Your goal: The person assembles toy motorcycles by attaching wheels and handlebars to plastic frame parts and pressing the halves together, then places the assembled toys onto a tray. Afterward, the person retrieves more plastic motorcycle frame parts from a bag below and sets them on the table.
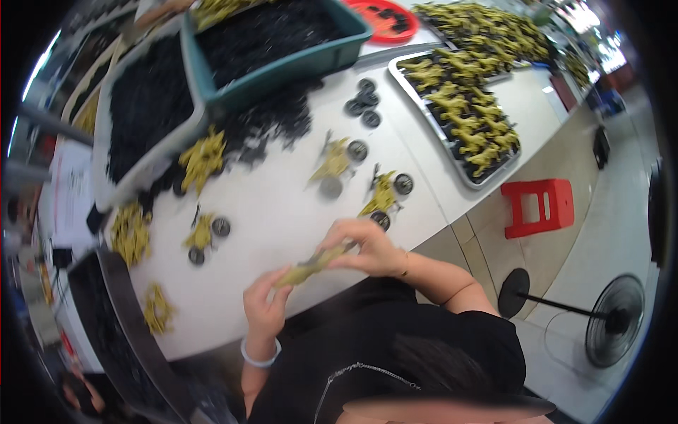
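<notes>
Both my hands hold one yellow toy motorcycle body (311,265) over the near edge of the white table (282,212). My left hand (265,304), with a pale bracelet at the wrist, grips its lower end. My right hand (367,247) pinches its upper end. Three finished yellow toy motorcycles with black wheels stand on the table beyond my hands: one at the left (203,234), one in the middle (337,161) and one closest to my right hand (385,196).
A teal bin (282,71) and a white bin (106,120) hold small black parts, some spilled on the table. Loose black wheels (364,102) lie near a metal tray (459,177) of yellow motorcycles. Yellow part piles (131,233) sit left. A red stool (540,205) and a floor fan (614,321) stand right.
</notes>
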A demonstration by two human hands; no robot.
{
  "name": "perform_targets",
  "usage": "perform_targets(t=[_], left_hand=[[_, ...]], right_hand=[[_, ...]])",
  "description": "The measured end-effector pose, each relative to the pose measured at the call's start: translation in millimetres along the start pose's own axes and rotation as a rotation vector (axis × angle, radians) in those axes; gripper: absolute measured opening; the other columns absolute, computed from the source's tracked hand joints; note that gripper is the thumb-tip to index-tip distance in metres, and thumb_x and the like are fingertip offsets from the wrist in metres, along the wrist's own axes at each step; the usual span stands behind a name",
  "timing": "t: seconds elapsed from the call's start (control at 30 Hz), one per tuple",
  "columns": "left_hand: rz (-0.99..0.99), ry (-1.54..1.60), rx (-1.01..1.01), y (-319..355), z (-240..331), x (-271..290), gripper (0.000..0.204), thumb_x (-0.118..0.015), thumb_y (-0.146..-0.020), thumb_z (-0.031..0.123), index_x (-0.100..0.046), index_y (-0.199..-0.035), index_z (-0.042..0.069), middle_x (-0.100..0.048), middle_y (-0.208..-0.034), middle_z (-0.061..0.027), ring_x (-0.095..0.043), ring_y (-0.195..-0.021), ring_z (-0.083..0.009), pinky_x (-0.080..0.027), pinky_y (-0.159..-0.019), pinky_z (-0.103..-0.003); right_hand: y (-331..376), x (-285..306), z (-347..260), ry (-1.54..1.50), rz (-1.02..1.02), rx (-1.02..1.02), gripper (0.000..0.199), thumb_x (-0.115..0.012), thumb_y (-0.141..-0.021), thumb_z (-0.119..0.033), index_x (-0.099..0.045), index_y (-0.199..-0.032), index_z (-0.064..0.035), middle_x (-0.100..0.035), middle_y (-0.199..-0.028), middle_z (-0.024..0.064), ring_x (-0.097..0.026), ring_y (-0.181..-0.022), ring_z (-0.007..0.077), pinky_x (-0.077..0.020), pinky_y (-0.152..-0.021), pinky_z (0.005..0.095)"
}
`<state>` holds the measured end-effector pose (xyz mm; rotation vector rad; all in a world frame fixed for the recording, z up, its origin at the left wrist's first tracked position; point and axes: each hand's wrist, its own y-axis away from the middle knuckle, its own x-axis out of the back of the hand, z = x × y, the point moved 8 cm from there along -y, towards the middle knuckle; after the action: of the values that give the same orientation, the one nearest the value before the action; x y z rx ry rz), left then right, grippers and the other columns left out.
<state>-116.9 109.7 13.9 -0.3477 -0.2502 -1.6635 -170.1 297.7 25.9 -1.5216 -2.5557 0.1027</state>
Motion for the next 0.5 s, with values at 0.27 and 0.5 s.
perform_targets(t=[0.27, 0.5], left_hand=[[-0.016, -0.033, -0.119, -6, 15, -42, 0.026, -0.065, -0.079, 0.007, -0.064, -0.104, -0.001, -0.066, -0.102, -0.0185, -0.063, -0.098, -0.0331, -0.047, -0.087, -0.037], [0.041, -0.168, -0.241, -19, 35, -37, 0.038, -0.067, -0.078, 0.011, -0.06, -0.114, 0.001, -0.063, -0.111, -0.0156, -0.058, -0.104, -0.0337, -0.044, -0.092, -0.041]], right_hand=[[27, 44, 4, -0.07, 0.098, 0.162, 0.025, -0.075, -0.076, -0.012, -0.066, -0.096, -0.0029, -0.066, -0.088, 0.0069, -0.063, -0.08, 0.0177, -0.0484, -0.067, 0.0272], [22, 353, 1, 0.099, 0.738, 0.019, 0.028, -0.06, -0.091, -0.02, -0.058, -0.115, -0.0049, -0.061, -0.102, 0.0009, -0.057, -0.09, 0.0089, -0.0468, -0.082, 0.0219]])
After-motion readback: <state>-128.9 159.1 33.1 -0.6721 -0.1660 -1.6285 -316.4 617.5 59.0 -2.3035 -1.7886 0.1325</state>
